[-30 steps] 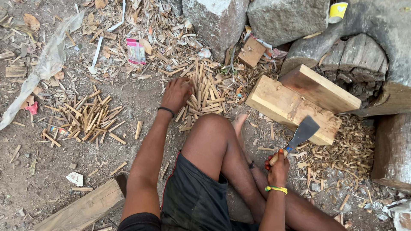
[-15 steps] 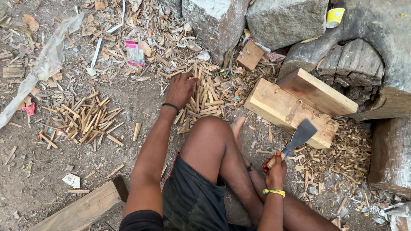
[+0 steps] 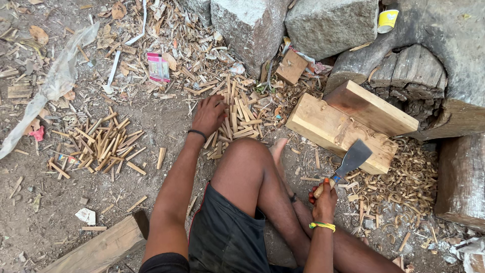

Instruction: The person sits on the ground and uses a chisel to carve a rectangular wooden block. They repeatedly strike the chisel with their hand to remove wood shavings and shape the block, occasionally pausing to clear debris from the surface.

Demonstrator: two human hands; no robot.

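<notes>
— What had changed in that last second?

— My left hand [image 3: 208, 115] had slid a little to the right, off the dirt and onto the near-left edge of the stick pile [image 3: 236, 119] in front of my knee. The fingers were spread and curled down over the sticks, touching them, but nothing was lifted clear yet.

— And the other hand?

— My right hand [image 3: 323, 194] had stayed low beside my right leg, closed tight round the handle of the chopper [image 3: 348, 163]. Its blade pointed up and away, its tip just over the near edge of the wooden block [image 3: 337, 126], as before.

— So where did that leave the work?

— I judged I was gathering sticks, not cutting: the block carried no stick. The second heap of sticks [image 3: 103, 146], further left, lay untouched.
</notes>
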